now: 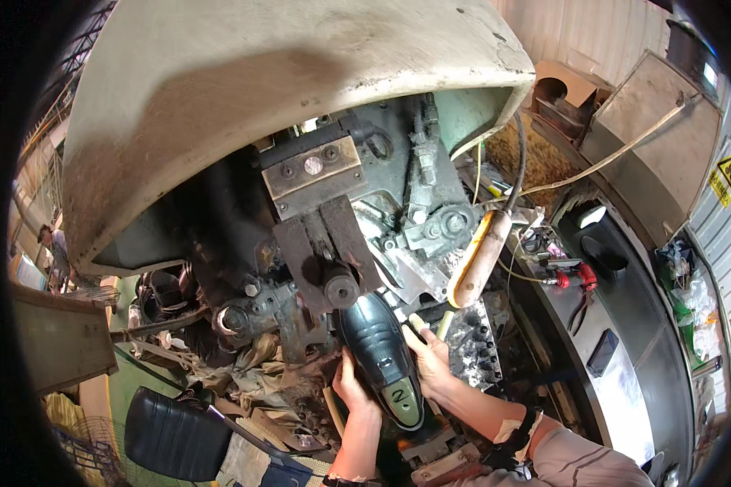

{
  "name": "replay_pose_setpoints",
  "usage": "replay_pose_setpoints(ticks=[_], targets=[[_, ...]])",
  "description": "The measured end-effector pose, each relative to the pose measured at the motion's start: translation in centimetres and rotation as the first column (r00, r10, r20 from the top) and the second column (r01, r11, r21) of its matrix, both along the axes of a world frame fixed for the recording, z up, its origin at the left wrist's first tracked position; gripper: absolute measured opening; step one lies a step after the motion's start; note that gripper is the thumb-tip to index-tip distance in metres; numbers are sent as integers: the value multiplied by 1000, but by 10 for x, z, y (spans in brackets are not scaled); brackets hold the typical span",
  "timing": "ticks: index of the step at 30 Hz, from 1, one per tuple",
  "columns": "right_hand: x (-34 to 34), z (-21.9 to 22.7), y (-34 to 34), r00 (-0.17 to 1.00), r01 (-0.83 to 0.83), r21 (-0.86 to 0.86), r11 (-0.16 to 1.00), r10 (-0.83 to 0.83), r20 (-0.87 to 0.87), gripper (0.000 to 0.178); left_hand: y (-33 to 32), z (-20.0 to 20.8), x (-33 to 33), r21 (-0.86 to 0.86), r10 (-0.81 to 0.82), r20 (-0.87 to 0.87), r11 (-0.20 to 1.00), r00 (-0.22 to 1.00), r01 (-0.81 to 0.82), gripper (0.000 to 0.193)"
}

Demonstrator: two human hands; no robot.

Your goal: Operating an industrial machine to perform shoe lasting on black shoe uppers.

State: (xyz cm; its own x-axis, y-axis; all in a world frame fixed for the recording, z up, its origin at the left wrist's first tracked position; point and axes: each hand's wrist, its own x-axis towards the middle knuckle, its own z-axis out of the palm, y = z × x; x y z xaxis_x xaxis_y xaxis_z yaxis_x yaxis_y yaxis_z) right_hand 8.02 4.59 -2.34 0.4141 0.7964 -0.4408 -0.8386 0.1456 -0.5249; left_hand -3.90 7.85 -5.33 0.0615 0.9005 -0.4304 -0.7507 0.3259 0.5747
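Observation:
A black leather shoe upper (374,333) is stretched over a green shoe last (401,399). Its toe end sits beneath the dark round-nosed press head (341,286) of a large machine; whether the two touch is hard to tell. My left hand (356,388) grips the left side of the upper, fingers along its edge. On the opposite side my right hand (432,361) holds it too, with pale coverings on some fingertips. The last's heel end points toward me. The underside of the shoe is hidden.
A lit tube-shaped work lamp (481,261) hangs right of the press head. The metal bench (625,406) at right carries a phone (603,353) and a red-and-black tool (578,280). A black padded seat (175,434) stands lower left. The machine's pale hood (300,49) arches overhead.

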Motion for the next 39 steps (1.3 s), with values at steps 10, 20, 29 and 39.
replay_pose_setpoints(ticks=[10,20,29,39], targets=[[8,-37,-10,842,-235,-183,955,294,453,58,-16,25,-11,42,-82,-267,994,960,96,46],[-16,-10,-28,902,-354,-206,912,392,182,67,-42,11,6,219,-90,-202,966,975,135,50],[-16,-24,-26,874,-290,-156,944,327,358,67,-32,-6,4,265,-119,-153,951,981,157,50],[-14,-25,-30,897,-361,-47,931,361,255,63,-37,-6,7,265,-78,-183,956,980,125,51]])
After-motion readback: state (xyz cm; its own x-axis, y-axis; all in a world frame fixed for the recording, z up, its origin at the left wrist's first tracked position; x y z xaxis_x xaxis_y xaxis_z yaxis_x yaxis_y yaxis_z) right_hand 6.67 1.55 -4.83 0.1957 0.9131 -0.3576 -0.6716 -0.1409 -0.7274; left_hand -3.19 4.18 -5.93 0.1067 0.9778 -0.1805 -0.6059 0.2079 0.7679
